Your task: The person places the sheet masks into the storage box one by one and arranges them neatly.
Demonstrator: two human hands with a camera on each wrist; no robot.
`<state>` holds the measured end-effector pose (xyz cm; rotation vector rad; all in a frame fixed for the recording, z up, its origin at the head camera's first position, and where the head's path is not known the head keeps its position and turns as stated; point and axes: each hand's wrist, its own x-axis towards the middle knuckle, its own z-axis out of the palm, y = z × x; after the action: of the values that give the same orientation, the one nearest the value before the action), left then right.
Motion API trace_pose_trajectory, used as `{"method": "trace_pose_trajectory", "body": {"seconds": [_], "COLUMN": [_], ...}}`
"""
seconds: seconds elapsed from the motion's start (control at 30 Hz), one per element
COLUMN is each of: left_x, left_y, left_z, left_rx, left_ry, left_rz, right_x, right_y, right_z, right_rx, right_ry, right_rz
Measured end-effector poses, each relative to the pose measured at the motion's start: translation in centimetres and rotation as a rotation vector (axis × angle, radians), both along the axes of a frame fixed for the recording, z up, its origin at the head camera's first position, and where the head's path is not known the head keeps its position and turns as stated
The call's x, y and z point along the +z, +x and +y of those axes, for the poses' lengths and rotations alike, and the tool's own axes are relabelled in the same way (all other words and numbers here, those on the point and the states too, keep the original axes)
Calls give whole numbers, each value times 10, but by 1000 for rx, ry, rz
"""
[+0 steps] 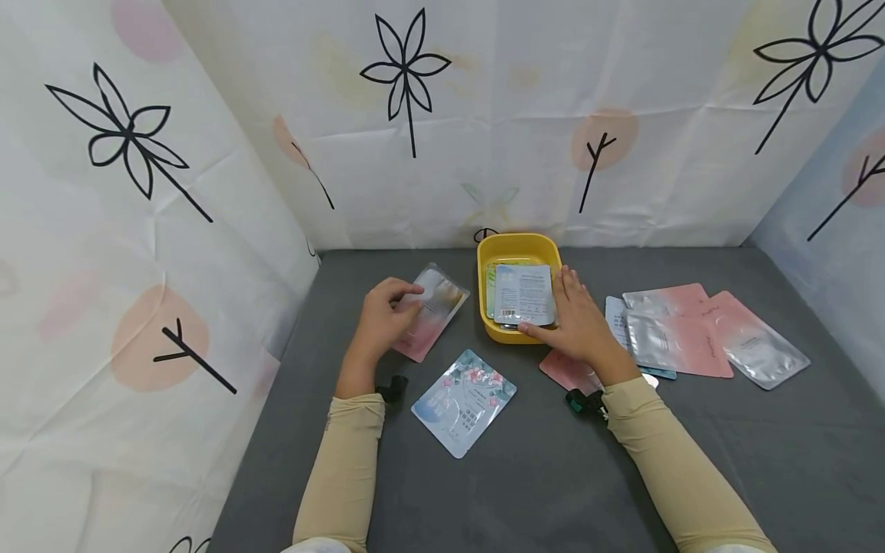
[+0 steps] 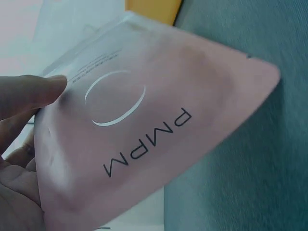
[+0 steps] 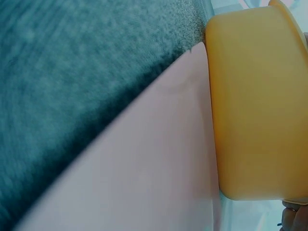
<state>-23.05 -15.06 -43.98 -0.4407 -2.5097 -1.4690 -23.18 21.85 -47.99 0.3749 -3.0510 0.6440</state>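
My left hand [image 1: 383, 319] pinches a pink and silver sheet mask packet [image 1: 437, 303] between thumb and fingers, left of the yellow plastic bin [image 1: 485, 321]. "PMPM" is printed on that packet's pink face in the left wrist view. On the bin's right side rests my right hand [image 1: 584, 326], its fingers fairly straight along the rim and its thumb by the front edge. Inside the bin lie a pale blue packet [image 1: 524, 292] and, partly hidden beneath, a green one [image 1: 490, 292]. Under the right wrist, another pink packet [image 1: 568, 372] is partly covered.
A blue floral packet [image 1: 463, 403] lies flat on the grey table [image 1: 512, 491] in front of the bin. Several pink and silver packets [image 1: 681, 338] overlap at the right, with a pale blue one [image 1: 615, 319] among them. Patterned white cloth [image 1: 498, 153] stands behind the table.
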Motion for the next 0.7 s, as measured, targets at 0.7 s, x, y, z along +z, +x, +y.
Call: {"method": "trace_pose_trajectory", "body": {"seconds": [0.7], "left_x": [20], "left_y": [1], "left_z": [42], "left_rx": [4], "left_ry": [292], "left_rz": [149], "right_x": [-1], "right_y": [0], "right_z": [-1], "right_rx": [-7], "right_ry": [-13], "right_rz": [10]}}
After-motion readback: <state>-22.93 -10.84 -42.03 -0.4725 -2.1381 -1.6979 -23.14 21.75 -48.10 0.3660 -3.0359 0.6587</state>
